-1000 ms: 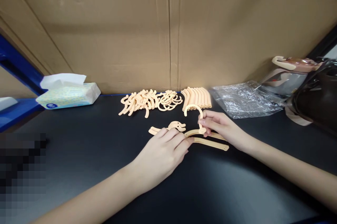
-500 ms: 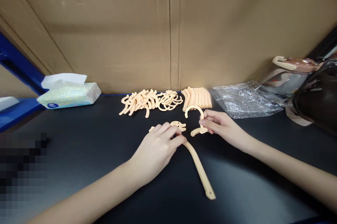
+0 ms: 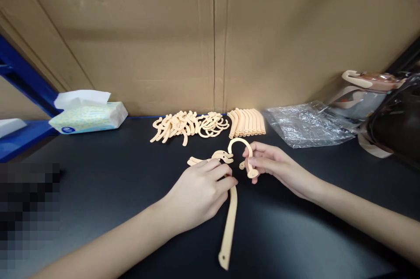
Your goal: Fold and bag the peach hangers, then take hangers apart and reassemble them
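My left hand (image 3: 200, 193) is closed in a pinch on one end of a long peach plastic arm piece (image 3: 229, 226), which hangs down toward me over the black table (image 3: 98, 191). My right hand (image 3: 274, 167) is closed on a peach curved hook piece (image 3: 241, 148) with a round end, held just above the table. A small peach piece (image 3: 213, 156) lies on the table beyond my left fingers.
At the back lie a heap of peach hooks (image 3: 188, 123) and a neat row of peach arm pieces (image 3: 247, 121). A tissue pack (image 3: 88, 113) sits at the left, clear plastic wrap (image 3: 303, 126) and a dark bag (image 3: 395, 123) at the right. Cardboard (image 3: 210, 38) closes the rear.
My left hand has swung the long arm piece from lying flat on the right to pointing toward me. My right hand has lifted and turned the hook piece slightly nearer.
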